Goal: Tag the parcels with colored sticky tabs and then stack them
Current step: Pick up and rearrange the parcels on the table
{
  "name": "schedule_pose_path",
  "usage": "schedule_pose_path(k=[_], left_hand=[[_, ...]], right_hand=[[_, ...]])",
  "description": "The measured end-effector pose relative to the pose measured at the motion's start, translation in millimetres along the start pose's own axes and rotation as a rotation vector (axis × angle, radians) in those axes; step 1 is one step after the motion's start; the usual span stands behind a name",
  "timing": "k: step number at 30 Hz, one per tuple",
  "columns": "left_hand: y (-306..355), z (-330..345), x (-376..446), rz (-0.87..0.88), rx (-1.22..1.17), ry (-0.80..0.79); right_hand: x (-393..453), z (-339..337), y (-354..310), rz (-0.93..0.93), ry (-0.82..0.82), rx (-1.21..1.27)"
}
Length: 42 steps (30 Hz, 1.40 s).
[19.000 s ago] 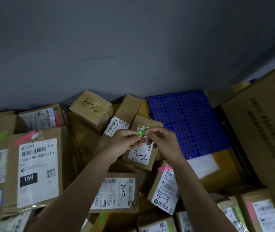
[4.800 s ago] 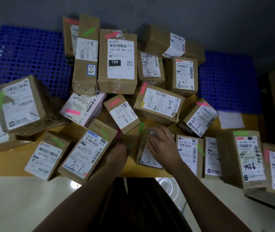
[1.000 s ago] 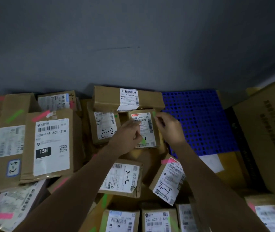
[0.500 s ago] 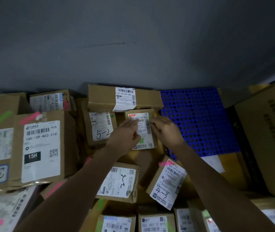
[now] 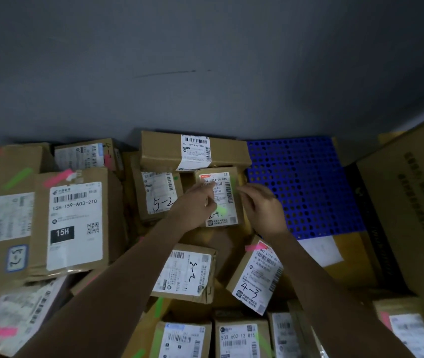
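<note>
While your hands work on 1 small parcel (image 5: pixel 218 197), mind the tab.
Left hand (image 5: pixel 195 205) pinches green tabs (image 5: pixel 220 210); right hand (image 5: pixel 262 205) presses a green tab (image 5: pixel 233 182) with narrowed fingers; light pressure could let it peel.

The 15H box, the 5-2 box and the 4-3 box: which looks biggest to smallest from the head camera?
1. 15H box, clearly largest.
2. 4-3 box and 5-2 box look alike; 4-3 sits nearer the camera, so unsure.

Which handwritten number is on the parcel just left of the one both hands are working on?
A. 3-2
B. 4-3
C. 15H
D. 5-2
D: the parcel marked 5-2 lies directly left of the small parcel that the left hand and right hand are touching; 4-3 and 3-2 lie nearer the person.
</note>
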<state>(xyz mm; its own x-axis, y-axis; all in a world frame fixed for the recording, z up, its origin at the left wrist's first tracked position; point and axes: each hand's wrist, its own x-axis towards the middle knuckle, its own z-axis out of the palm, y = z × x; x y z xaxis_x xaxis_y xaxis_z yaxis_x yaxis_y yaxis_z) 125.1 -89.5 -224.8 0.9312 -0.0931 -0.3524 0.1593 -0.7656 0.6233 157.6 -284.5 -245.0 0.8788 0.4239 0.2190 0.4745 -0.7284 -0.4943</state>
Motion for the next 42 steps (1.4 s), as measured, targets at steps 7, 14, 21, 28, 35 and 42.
schedule_pose_path(k=[7, 14, 21, 28, 35, 42], left_hand=[[3.9, -13.9, -52.4, -0.047, -0.308, 0.156], [11.6, -32.5, -112.4, -0.153, -0.854, 0.315], [12.4, -46.7, -123.5, -0.28, -1.125, 0.313], [4.4, -60.3, -99.0, -0.301, -0.956, 0.289], [32.1, -71.5, -76.0, -0.117, -0.79, 0.284], [36.8, -76.1, -76.9, -0.198, -0.94, 0.317]], right_hand=[[-23.0, -22.8, -75.8, 0.375, 0.02, 0.525], [-32.5, -18.5, -159.1, 0.841, 0.022, 1.233], [-17.8, -12.8, -183.5, 0.953, 0.112, 1.55], [0.0, -17.7, -157.7, 0.957, 0.224, 1.348], [1.7, -28.5, -143.6, 0.702, 0.135, 1.103], [-4.1, -35.4, -137.4, 0.293, 0.185, 0.765]])
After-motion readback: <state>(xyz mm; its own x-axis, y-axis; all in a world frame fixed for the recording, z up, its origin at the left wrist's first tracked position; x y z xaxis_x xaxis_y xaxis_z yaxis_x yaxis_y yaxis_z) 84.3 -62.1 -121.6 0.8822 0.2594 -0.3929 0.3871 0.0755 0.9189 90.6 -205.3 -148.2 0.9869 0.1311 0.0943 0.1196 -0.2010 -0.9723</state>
